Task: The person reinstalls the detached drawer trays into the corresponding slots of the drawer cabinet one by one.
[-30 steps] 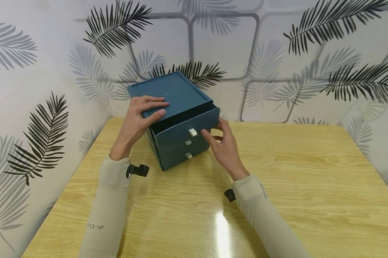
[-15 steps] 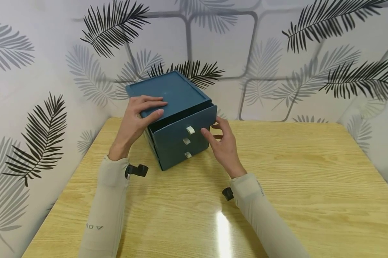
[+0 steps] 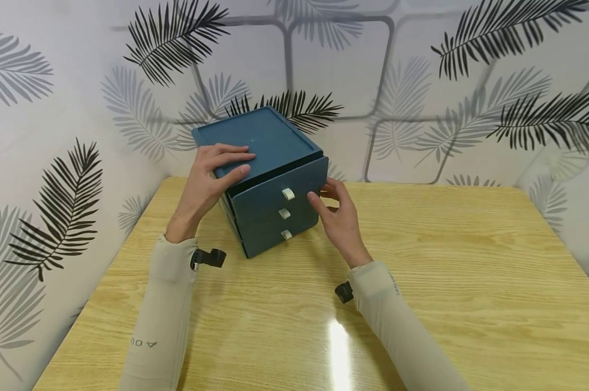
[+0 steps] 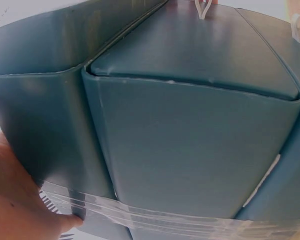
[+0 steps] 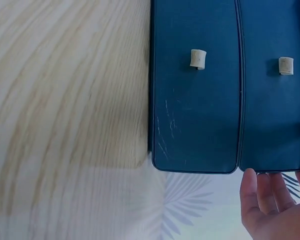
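Note:
A blue drawer unit (image 3: 255,141) with three drawers stands angled on the table. Its top drawer (image 3: 267,187) juts out a little, leaving a narrow dark gap under the top panel. My left hand (image 3: 208,176) rests over the unit's upper left edge, fingers and thumb lying on the top. In the left wrist view that hand (image 4: 20,200) shows at the lower left, beside the unit's side. My right hand (image 3: 340,217) holds the drawer front's right edge, thumb on the front face and fingers round the side, their tips partly hidden. Small white pull tabs (image 3: 288,194) mark each drawer.
The wood-grain table (image 3: 446,271) extends to the right and front. A leaf-patterned wall (image 3: 421,81) rises right behind the unit. Clear tape (image 4: 155,217) runs across the unit's side. Black wrist mounts (image 3: 211,258) sit at the cuffs.
The top drawer has slid inward, and the gap beneath the top panel has narrowed. My right hand has moved slightly along with it. My left hand stays on the top.

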### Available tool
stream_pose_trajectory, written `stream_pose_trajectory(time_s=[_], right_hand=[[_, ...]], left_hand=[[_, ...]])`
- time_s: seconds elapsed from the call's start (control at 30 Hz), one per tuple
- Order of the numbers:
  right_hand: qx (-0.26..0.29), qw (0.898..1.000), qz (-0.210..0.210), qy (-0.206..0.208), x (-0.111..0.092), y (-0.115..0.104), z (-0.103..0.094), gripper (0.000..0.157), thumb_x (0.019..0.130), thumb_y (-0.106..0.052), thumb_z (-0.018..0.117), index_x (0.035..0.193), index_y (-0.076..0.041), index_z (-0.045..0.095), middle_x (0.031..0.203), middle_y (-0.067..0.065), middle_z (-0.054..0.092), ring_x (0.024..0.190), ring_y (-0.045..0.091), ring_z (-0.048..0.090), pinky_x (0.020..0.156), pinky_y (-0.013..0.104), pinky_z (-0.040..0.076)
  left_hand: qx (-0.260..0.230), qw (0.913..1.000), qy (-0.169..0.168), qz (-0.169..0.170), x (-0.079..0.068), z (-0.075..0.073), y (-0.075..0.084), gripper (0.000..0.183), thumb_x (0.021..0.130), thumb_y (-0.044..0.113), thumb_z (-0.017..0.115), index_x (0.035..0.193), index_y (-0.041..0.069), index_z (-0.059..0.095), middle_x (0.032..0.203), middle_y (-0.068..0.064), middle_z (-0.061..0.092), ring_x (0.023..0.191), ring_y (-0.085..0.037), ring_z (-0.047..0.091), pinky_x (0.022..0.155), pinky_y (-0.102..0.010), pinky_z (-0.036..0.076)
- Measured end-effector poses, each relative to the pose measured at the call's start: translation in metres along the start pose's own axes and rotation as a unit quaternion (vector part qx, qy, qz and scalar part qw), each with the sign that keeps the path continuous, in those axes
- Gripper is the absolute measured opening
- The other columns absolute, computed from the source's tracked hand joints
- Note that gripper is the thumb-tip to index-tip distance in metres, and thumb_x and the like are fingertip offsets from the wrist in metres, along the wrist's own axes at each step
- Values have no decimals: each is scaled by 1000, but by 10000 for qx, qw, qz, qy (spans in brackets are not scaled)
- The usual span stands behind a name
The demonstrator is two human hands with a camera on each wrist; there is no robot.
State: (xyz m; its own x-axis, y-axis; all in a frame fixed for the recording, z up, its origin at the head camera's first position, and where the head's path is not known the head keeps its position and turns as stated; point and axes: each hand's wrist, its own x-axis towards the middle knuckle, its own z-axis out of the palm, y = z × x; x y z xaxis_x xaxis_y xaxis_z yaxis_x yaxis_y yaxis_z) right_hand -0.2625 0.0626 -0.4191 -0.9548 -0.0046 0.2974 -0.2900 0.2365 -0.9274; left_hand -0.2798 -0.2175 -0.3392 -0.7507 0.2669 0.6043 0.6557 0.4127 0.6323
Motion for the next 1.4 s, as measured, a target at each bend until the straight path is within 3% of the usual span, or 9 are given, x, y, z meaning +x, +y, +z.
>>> stream_pose_trajectory(time_s=[0.63, 0.93, 1.4], right_hand=[[300, 9990, -159, 279, 8, 1, 5, 40, 102, -29, 68, 133, -7, 56, 135, 17, 60, 127, 32, 59, 107, 54, 52], [431, 9980, -204, 403, 12, 2, 9, 38, 100, -27, 70, 128, -6, 56, 131, 18, 61, 123, 32, 60, 102, 51, 53], [456, 9973, -184, 547, 14, -1, 11, 38, 98, -27, 74, 124, -5, 58, 128, 17, 62, 119, 32, 61, 99, 48, 51]], left_hand=[[-32, 10000, 3, -35, 0, -1, 3, 32, 97, 27, 70, 126, 14, 78, 142, -9, 65, 136, -24, 44, 113, -41, 25], [4, 10000, 34, 79, 0, -1, 2, 34, 97, 30, 70, 124, 12, 78, 140, -12, 66, 137, -26, 45, 117, -43, 25], [43, 10000, 1, -45, 0, -1, 3, 35, 97, 32, 70, 126, 13, 78, 142, -10, 65, 137, -25, 43, 114, -44, 25]])
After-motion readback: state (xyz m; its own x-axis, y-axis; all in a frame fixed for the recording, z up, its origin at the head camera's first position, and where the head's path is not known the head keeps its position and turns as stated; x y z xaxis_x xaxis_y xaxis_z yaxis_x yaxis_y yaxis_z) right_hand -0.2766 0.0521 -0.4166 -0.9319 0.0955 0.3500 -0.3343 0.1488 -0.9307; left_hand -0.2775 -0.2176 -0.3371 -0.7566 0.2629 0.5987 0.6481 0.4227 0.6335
